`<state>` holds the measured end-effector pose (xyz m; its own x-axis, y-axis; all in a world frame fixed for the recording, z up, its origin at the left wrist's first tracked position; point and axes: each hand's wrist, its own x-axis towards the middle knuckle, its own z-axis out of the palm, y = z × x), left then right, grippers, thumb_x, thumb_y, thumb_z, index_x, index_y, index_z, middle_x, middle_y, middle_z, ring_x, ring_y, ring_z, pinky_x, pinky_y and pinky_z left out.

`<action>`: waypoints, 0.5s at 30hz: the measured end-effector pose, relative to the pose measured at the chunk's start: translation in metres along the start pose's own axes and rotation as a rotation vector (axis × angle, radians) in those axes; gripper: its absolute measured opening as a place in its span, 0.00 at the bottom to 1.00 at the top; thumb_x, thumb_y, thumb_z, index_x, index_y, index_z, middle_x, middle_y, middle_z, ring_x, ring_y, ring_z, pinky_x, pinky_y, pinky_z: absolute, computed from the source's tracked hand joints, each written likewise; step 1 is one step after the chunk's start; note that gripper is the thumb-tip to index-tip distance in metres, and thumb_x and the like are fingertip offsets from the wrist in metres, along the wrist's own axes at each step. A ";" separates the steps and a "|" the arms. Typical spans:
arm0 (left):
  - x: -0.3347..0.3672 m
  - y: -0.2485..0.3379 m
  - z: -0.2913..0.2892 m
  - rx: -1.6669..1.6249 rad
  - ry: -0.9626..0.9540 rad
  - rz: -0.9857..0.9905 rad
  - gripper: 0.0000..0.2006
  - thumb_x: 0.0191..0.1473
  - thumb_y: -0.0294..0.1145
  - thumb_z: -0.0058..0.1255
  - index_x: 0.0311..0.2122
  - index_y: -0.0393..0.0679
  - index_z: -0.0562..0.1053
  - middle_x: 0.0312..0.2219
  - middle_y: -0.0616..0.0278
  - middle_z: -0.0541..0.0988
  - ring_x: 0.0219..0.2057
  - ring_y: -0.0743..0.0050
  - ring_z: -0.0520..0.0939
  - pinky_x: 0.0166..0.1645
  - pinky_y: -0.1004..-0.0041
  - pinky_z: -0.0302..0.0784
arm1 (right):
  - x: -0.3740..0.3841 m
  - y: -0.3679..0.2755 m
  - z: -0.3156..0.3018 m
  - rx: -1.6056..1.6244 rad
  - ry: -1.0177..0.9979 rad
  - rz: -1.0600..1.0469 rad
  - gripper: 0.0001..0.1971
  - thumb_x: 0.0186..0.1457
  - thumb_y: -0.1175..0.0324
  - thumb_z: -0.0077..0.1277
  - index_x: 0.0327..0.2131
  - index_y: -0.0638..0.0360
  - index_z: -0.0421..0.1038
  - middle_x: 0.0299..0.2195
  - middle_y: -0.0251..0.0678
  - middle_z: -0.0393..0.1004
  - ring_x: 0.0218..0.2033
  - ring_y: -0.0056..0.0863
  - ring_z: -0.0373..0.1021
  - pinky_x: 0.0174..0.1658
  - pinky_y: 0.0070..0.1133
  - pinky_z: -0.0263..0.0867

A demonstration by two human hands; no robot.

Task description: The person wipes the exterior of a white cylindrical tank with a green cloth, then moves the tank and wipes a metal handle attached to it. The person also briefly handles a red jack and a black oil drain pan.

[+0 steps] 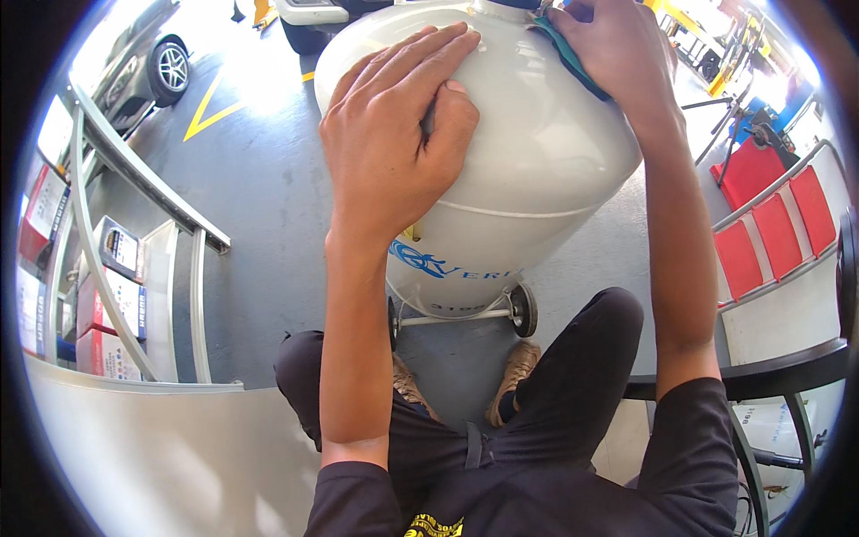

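White and glossy, a large rounded tank [537, 134] fills the upper centre of the frame, its neck cut off by the top edge and a small black wheel [523, 310] at its base, near the centre of the picture. The wearer's bent knees and tan shoes show below it.

The left hand [398, 134], left of the top centre, lies palm down on the tank's shoulder, fingers stretched and close together, thumb slightly apart; it grasps nothing. The right hand [617, 45], at the upper right, has its fingers curled in on a dark green cloth [573, 63] pressed along the tank's upper right side; some fingertips are hidden.

The step in hand looks like wiping the tank's curved top, the left hand seemingly steadying it. A further stroke would call for the cloth flat against the curve, with even pressure and the left palm clear of its path.
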<state>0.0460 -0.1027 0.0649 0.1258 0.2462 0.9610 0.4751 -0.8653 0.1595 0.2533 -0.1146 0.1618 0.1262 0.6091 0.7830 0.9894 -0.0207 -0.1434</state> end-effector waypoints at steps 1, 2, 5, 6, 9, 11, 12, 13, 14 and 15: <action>0.000 0.001 0.002 -0.006 0.007 -0.002 0.19 0.57 0.33 0.49 0.48 0.43 0.86 0.49 0.58 0.88 0.55 0.59 0.85 0.66 0.59 0.73 | 0.003 0.007 0.003 0.059 0.016 -0.074 0.16 0.59 0.60 0.63 0.35 0.67 0.83 0.33 0.52 0.82 0.35 0.50 0.79 0.43 0.39 0.73; 0.000 0.004 0.004 -0.016 0.015 -0.004 0.19 0.56 0.33 0.49 0.48 0.43 0.86 0.49 0.58 0.88 0.55 0.59 0.85 0.65 0.59 0.73 | 0.008 0.020 0.010 0.116 0.031 -0.147 0.16 0.59 0.59 0.62 0.36 0.67 0.83 0.33 0.53 0.82 0.36 0.51 0.79 0.43 0.40 0.73; -0.001 0.003 0.003 -0.008 0.022 -0.003 0.18 0.56 0.32 0.49 0.47 0.43 0.86 0.49 0.58 0.88 0.55 0.59 0.86 0.65 0.59 0.73 | -0.013 -0.015 -0.025 0.155 -0.097 -0.200 0.19 0.60 0.57 0.60 0.39 0.68 0.83 0.34 0.55 0.82 0.38 0.52 0.79 0.46 0.40 0.73; -0.001 0.003 0.002 -0.005 0.021 -0.003 0.18 0.56 0.32 0.49 0.47 0.43 0.86 0.49 0.58 0.88 0.55 0.59 0.86 0.65 0.59 0.73 | -0.019 -0.019 -0.032 0.166 -0.158 -0.217 0.20 0.61 0.57 0.60 0.41 0.69 0.82 0.35 0.55 0.82 0.40 0.53 0.79 0.48 0.40 0.73; 0.002 0.005 0.000 -0.016 0.019 -0.029 0.18 0.56 0.32 0.49 0.47 0.44 0.86 0.48 0.58 0.88 0.54 0.58 0.86 0.65 0.59 0.73 | -0.023 -0.015 -0.036 0.250 -0.309 -0.328 0.23 0.61 0.56 0.60 0.46 0.71 0.81 0.41 0.58 0.82 0.45 0.54 0.78 0.54 0.39 0.71; 0.001 0.004 0.001 -0.020 0.009 -0.043 0.19 0.55 0.32 0.49 0.48 0.44 0.86 0.48 0.58 0.88 0.54 0.58 0.86 0.65 0.60 0.73 | -0.038 -0.012 -0.050 0.333 -0.167 -0.444 0.23 0.63 0.56 0.57 0.49 0.71 0.79 0.45 0.59 0.81 0.49 0.54 0.77 0.57 0.39 0.70; 0.001 0.004 0.000 -0.013 0.005 -0.039 0.19 0.55 0.31 0.49 0.48 0.44 0.86 0.48 0.58 0.88 0.54 0.58 0.86 0.65 0.60 0.73 | -0.038 -0.006 -0.050 0.343 -0.178 -0.456 0.23 0.65 0.57 0.56 0.51 0.69 0.79 0.47 0.56 0.81 0.51 0.51 0.77 0.58 0.36 0.70; 0.002 0.004 0.000 -0.005 0.000 -0.035 0.19 0.55 0.31 0.49 0.48 0.44 0.86 0.48 0.58 0.88 0.54 0.58 0.86 0.65 0.60 0.73 | -0.038 0.000 -0.052 0.353 -0.190 -0.467 0.22 0.66 0.57 0.55 0.53 0.68 0.79 0.49 0.54 0.81 0.52 0.47 0.77 0.60 0.34 0.69; 0.003 0.004 0.000 -0.010 -0.001 -0.028 0.19 0.55 0.31 0.49 0.48 0.44 0.86 0.48 0.58 0.88 0.54 0.58 0.86 0.65 0.60 0.73 | -0.031 0.017 -0.044 0.330 -0.292 -0.431 0.21 0.68 0.58 0.55 0.55 0.64 0.79 0.51 0.49 0.82 0.53 0.40 0.78 0.61 0.30 0.69; 0.003 0.004 0.001 -0.018 -0.004 -0.025 0.19 0.55 0.31 0.49 0.49 0.44 0.86 0.49 0.58 0.88 0.54 0.58 0.86 0.65 0.60 0.73 | -0.026 0.028 -0.039 0.307 -0.398 -0.393 0.19 0.70 0.59 0.55 0.56 0.60 0.80 0.53 0.44 0.83 0.54 0.32 0.79 0.62 0.25 0.69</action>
<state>0.0491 -0.1050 0.0677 0.1178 0.2694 0.9558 0.4621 -0.8668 0.1874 0.2809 -0.1614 0.1610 -0.3367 0.7739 0.5363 0.8837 0.4565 -0.1039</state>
